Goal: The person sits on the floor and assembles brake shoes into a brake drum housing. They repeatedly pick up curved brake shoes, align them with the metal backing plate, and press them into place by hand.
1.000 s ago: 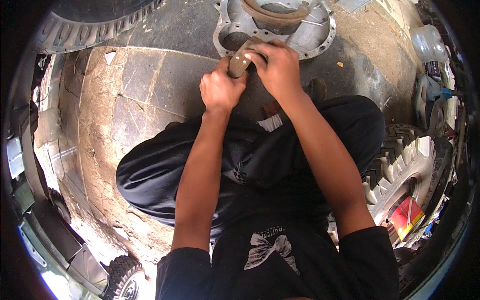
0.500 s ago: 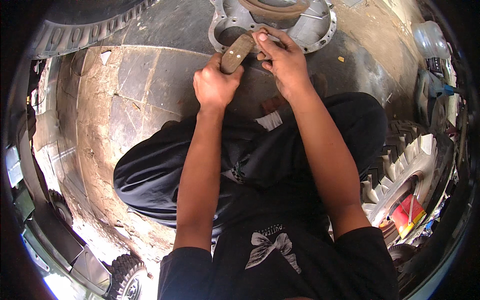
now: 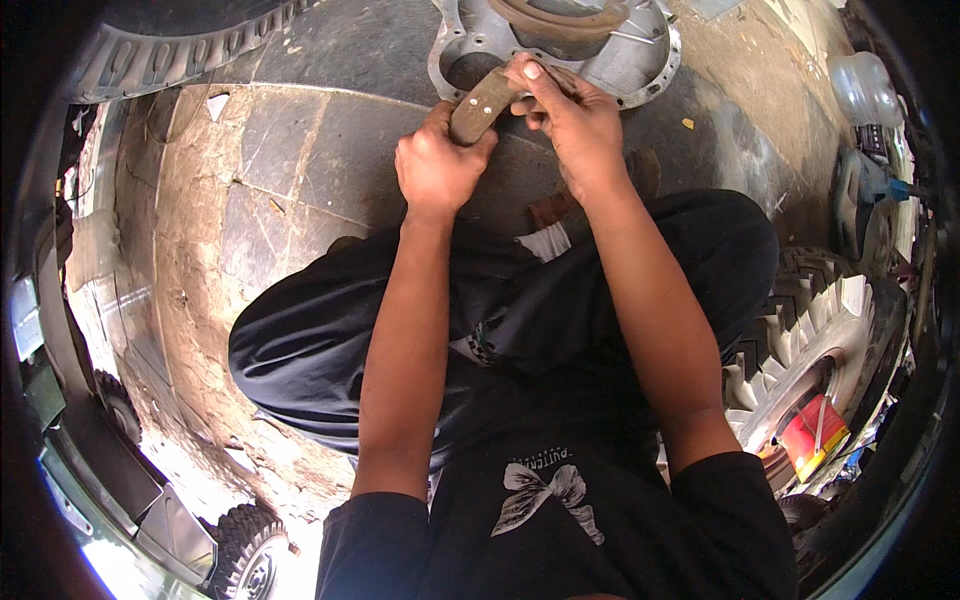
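Observation:
My left hand is closed around the near end of a curved, brown, worn piece that looks like a brake shoe. Two pale rivet spots show on its face. My right hand has its fingers bent over the far end of the same piece, thumb laid on top. Whether those fingers also hold something small against it I cannot make out. Just beyond both hands lies a grey cast-metal housing with bolt holes round its rim. A second brown curved piece rests on it.
A chunky-treaded tyre stands at the right, with a red and yellow container by its wheel. A clear plastic jug is at the far right. Another large tyre lies far left. My crossed legs fill the near floor.
Both hands and the brake shoe appear slightly farther right. The brake shoe is turned a little, showing its curve more, and my right fingers reach further over its far end.

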Available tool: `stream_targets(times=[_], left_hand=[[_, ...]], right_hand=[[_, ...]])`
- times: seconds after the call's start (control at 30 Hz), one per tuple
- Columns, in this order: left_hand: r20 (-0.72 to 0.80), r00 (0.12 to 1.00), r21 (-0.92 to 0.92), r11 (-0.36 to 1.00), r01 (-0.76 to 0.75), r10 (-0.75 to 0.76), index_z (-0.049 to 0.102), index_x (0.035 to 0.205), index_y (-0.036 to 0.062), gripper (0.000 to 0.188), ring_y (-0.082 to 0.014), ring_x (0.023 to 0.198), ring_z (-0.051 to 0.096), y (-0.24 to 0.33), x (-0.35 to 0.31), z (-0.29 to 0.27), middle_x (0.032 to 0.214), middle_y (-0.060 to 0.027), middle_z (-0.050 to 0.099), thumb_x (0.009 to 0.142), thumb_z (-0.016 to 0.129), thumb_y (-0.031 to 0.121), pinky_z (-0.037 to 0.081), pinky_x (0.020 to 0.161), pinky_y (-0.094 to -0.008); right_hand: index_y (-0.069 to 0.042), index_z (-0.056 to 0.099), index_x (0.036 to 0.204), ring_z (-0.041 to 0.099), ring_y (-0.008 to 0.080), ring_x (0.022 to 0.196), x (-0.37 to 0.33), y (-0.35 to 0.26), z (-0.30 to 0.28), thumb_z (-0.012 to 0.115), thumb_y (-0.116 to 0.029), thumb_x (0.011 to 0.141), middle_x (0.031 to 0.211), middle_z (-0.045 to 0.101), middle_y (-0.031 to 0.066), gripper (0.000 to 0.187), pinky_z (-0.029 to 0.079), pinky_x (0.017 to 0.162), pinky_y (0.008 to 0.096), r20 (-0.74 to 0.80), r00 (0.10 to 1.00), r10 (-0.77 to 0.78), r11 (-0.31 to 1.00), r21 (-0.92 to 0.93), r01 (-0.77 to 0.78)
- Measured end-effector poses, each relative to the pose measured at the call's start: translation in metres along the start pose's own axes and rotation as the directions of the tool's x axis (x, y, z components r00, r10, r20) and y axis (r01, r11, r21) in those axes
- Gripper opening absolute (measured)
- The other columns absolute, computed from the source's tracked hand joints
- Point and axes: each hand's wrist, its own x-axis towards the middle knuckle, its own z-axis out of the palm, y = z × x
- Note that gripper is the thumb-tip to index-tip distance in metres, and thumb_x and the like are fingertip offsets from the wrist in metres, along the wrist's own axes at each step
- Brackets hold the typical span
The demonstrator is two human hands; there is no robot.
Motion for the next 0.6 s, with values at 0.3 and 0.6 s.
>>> stream_targets(times=[0.3,0.6], left_hand=[[-0.039,0.999,0.022,1.000,-0.018,0.018,0.074,0.109,0.0113,0.040,-0.0443,0.091,0.072,-0.015,0.002,0.010,0.094,-0.0227,0.075,0.076,0.077,0.033,0.058,0.085,-0.0515],[-0.056,0.998,0.094,0.996,-0.003,0.008,0.075,0.116,0.0139,0.039,-0.0459,0.087,0.072,-0.009,-0.002,0.018,0.090,-0.0264,0.073,0.083,0.067,0.032,0.058,0.085,-0.0528]], right_hand=[[0.010,0.063,0.132,0.057,0.0416,0.130,-0.016,0.025,0.019,0.067,-0.036,0.096,0.143,0.059,0.0237,0.058,0.045,0.110,0.0494,0.448,0.670,-0.592,0.038,-0.815,0.578],[0.005,0.044,0.149,0.043,0.0436,0.144,-0.011,0.023,0.016,0.053,-0.059,0.099,0.154,0.046,0.0284,0.082,0.027,0.122,0.0570,0.436,0.795,-0.423,0.019,-0.872,0.488]])
